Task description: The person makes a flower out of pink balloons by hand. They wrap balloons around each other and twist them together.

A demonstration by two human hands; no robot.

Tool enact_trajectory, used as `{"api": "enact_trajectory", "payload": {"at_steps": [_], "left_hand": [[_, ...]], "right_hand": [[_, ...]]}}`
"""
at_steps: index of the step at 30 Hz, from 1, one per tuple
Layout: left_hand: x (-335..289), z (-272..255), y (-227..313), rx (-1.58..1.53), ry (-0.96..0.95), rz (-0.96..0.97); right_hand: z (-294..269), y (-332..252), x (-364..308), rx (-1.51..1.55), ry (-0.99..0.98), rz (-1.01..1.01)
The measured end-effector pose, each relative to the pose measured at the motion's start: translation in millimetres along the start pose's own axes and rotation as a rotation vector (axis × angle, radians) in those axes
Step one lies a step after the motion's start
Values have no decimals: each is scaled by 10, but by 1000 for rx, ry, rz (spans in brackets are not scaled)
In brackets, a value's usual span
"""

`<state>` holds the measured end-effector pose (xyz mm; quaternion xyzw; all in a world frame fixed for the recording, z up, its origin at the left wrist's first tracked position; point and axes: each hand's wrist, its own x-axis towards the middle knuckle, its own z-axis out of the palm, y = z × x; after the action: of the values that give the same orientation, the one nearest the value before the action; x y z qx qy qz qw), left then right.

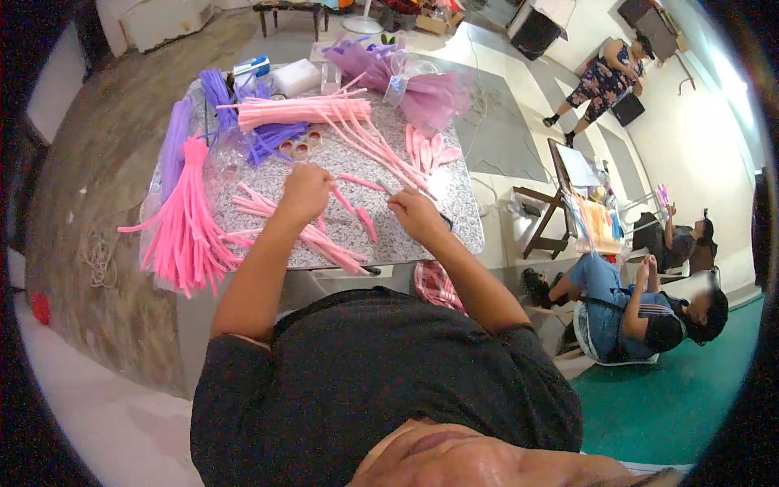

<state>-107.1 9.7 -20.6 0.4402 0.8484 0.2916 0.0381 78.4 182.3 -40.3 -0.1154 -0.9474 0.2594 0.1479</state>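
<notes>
My left hand is closed above the middle of the table, with a short pink pipe cleaner at its fingertips. My right hand is closed around what looks like scissors; a grey blade tip shows ahead of the fingers, and a dark part sticks out behind the hand. Between the hands, another pink pipe cleaner reaches the blade tip. A cut pink piece lies below it. Under and beside my left forearm are loose light pink pipe cleaners.
Bundles of hot pink, light pink and purple pipe cleaners lie on the speckled table. Pink petal-like loops, tape rolls and a purple wrapped bouquet sit there too. People work at right near another table.
</notes>
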Motion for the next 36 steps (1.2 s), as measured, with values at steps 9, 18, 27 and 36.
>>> {"api": "enact_trajectory", "payload": {"at_steps": [9,18,27,36], "left_hand": [[-45,120,208,163,-16,-12],[-48,22,138,-746,31,-202],[-40,312,334,-1504,-329,-489],[-43,330,575,-1902,-310,-450]], "right_hand": [[310,-134,504,-348,-55,-33],[391,-18,696,-102,154,-19],[81,-57,654,1124,282,117],[-137,-450,29,918,169,-280]]}}
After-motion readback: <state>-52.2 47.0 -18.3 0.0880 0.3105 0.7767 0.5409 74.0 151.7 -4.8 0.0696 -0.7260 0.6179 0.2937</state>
